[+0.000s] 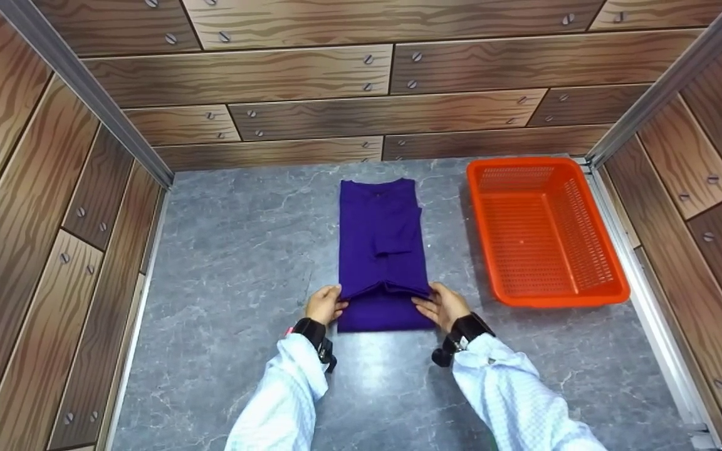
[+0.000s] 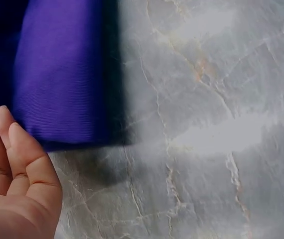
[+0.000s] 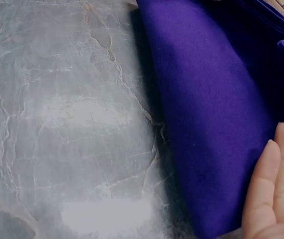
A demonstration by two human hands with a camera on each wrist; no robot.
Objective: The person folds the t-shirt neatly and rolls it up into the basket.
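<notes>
Purple garment [image 1: 361,225], long and folded, lies near the middle of the counter, neckline toward the back wall [image 1: 311,69]. A folded-in sleeve [image 1: 393,238] shows on its upper face; its near end is doubled back, the loose edge raised in the middle. Left hand [image 1: 323,305] pinches that edge at the left corner; right hand [image 1: 449,307] pinches it at the right.

Surroundings: orange perforated basket [image 1: 561,302] to the right, near the right wall [image 1: 699,163], with a strip of bare counter between it and the garment. Right wrist, in a black strap [image 1: 472,327], is near the basket's closest left corner, apart from it. Pale blue cuffs sit behind both straps.

Surface: grey counter [image 1: 242,263], marble-veined, glare just before the garment. Room: wood-plank-print panels on three sides, screw heads printed; grey metal posts at both back corners.
</notes>
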